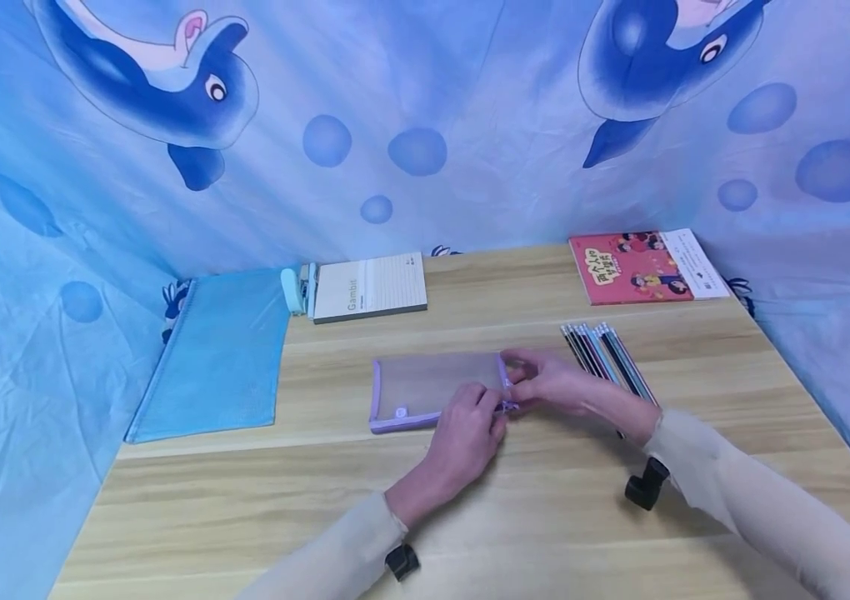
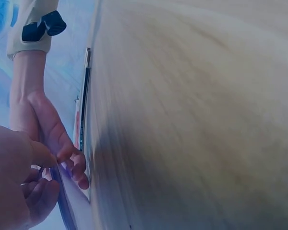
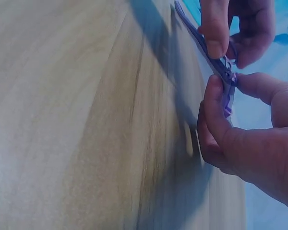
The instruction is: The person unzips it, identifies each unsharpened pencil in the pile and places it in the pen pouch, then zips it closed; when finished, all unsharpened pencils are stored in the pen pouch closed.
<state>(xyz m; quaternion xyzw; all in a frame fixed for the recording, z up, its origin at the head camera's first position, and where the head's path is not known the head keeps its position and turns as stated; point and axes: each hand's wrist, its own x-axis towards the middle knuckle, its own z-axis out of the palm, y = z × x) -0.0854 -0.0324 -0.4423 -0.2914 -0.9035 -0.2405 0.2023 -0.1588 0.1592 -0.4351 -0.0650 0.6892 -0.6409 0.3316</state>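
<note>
1. Table (image 1: 470, 492): pale wood-grain top, smooth and flat. A slick surface like this would probably let a light pouch skate sideways if the zip is tugged while nothing pins it down.
2. Blue cloth (image 1: 425, 100): soft, creased backdrop printed with dolphins and bubbles, draped behind and down both sides.
3. Blue mesh folder (image 1: 218, 354): flat, rectangular, woven look; it hangs over the table's left edge and could slide off if nudged.
4. Notepad (image 1: 370, 287): lined white sheet, stiff dark edge, at the back, just right of the folder.
5. Red book (image 1: 635, 267): glossy cover, back right corner, well apart from the hands.
6. Purple pouch (image 1: 432, 390): see-through mesh with lilac trim, lying flat at mid-table. Mesh is thin; a jerked zip could snag it or jam.
7. Pencils (image 1: 608, 360): slim, striped, bunched side by side just behind the right forearm. Being narrow and loose, they would likely roll or scatter if the sleeve brushes them.
8. Left hand (image 1: 462, 437): fingers curled, pinching the pouch's right end near the zip.
9. Right hand (image 1: 552, 385): thumb and fingertips pinch that same end; the right wrist view shows the purple zip (image 3: 226, 72) caught between both hands. Small tab, so fingers may slip off.
</note>
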